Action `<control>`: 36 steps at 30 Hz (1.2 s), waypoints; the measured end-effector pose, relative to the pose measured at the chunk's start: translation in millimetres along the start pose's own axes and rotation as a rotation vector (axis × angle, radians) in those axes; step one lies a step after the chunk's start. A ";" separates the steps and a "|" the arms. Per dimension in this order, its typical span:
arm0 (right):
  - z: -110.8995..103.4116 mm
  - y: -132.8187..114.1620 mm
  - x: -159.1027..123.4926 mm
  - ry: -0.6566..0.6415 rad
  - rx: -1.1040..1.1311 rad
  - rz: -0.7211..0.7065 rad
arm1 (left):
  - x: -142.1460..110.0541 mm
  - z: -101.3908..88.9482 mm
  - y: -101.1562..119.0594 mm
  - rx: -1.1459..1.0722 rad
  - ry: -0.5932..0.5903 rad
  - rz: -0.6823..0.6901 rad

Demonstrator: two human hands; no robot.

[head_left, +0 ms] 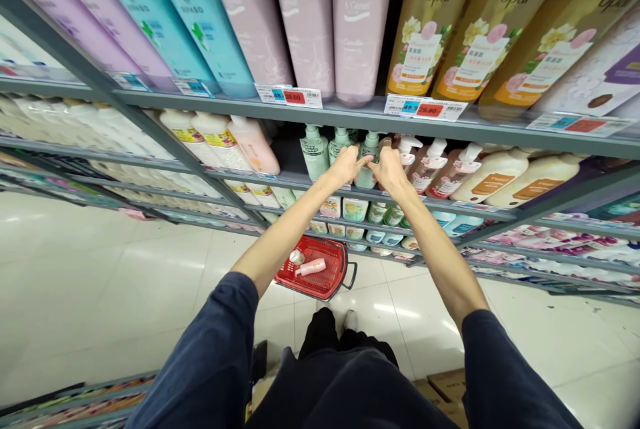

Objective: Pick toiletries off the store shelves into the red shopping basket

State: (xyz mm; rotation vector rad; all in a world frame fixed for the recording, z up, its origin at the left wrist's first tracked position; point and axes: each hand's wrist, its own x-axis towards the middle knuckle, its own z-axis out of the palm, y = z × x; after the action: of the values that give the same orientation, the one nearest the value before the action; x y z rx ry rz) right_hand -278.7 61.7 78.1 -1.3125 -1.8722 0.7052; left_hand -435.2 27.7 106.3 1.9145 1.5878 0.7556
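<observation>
- Along a middle shelf (294, 182), bottles stand in a row, their necks tucked beneath the level above, which leaves limited room to lift straight up.
- On the floor (165, 262) below, a red basket (336, 262) holds a pink bottle (313, 267) lying on its side, with a white item (297, 257) near it.
- Just right of its matching green bottles (315, 157), the green pump bottle (367, 178) stands on that shelf, partly hidden by the two hands. It looks like smooth, stiff plastic — probably weighty if full, a little slippery, not fragile. Best hold: around the middle of the body, drawing it forward before raising it.
- The left hand (345, 166) has its fingers bent and its thumb stretched toward the other; whether it grips anything cannot be told.
- The right hand (389, 166) is partly curled beside the bottle, its thumb side facing the left; its hold, too, cannot be told.
- The pump head (373, 138) is slim and may press down or twist — a poor place to carry by.
</observation>
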 end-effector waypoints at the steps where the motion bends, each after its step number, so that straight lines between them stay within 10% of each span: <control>1: 0.3 2.0 1.0 0.000 0.002 -0.011 | 0.6 0.4 -0.2 0.001 0.006 0.001; 11: 4.9 -6.2 -42.0 0.135 -0.094 -0.083 | -26.6 2.9 -5.7 -0.050 0.069 -0.006; 18: 45.2 29.5 -138.9 0.058 -0.004 -0.104 | -119.4 10.3 -103.9 -0.106 0.256 -0.217; 27: 100.0 74.4 -70.3 -0.025 -0.064 -0.063 | -72.5 16.0 -187.9 0.039 0.368 -0.038; 36: 120.3 77.1 -53.2 -0.003 -0.085 -0.058 | -51.3 32.5 -203.1 -0.012 0.311 0.075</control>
State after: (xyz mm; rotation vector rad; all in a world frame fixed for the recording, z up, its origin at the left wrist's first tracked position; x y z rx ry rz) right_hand -323.4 33.7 -65.0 -1.3050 -1.9538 0.6042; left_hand -559.0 8.8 -64.8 1.9289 1.6912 1.1374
